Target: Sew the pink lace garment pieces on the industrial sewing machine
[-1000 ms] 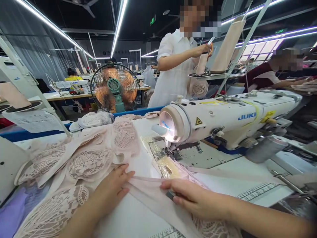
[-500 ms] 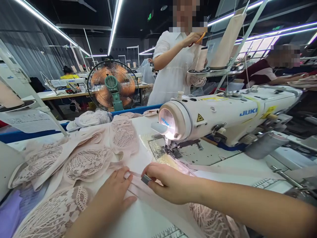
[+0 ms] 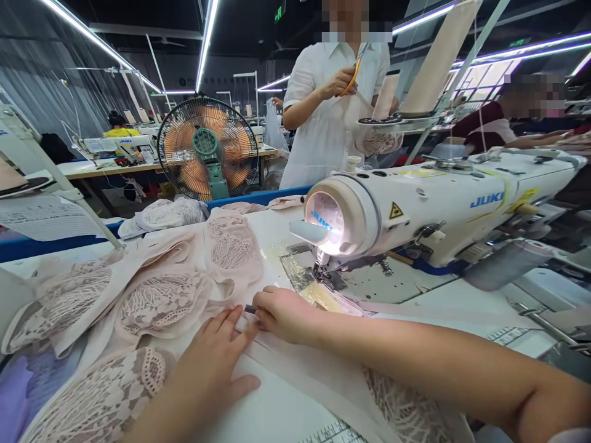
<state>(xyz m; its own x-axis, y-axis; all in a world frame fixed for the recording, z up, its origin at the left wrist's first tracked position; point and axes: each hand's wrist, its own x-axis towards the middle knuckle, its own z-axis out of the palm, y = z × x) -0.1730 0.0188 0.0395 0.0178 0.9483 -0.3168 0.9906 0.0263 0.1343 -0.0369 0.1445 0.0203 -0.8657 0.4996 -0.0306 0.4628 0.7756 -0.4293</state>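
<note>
My left hand [image 3: 221, 357] lies palm down on the pale pink fabric, fingers stretched out and thumb spread away. Its fingertips press the fabric edge. My right hand [image 3: 289, 317] is closed around a small flat grey metal piece [image 3: 250, 309], whose end points at my left fingertips; most of it is hidden in the fingers. Under both hands runs a strip of sheer pink fabric [image 3: 300, 369]. To the left lie pink lace bra pieces [image 3: 161, 301], and another lace cup [image 3: 406, 397] sits partly under my right forearm.
A white sewing machine [image 3: 397, 206] stands to the right, its lit needle area beyond my right hand. Behind the table are a large fan [image 3: 207, 144] and a person in white [image 3: 318, 117] holding orange-handled scissors [image 3: 351, 77]. Thread cones [image 3: 385, 95] stand above the machine.
My right hand has moved left with the grey metal piece, close to my left fingertips. My left fingers are stretched flatter. The person behind has lowered the scissors. The view has shifted slightly.
</note>
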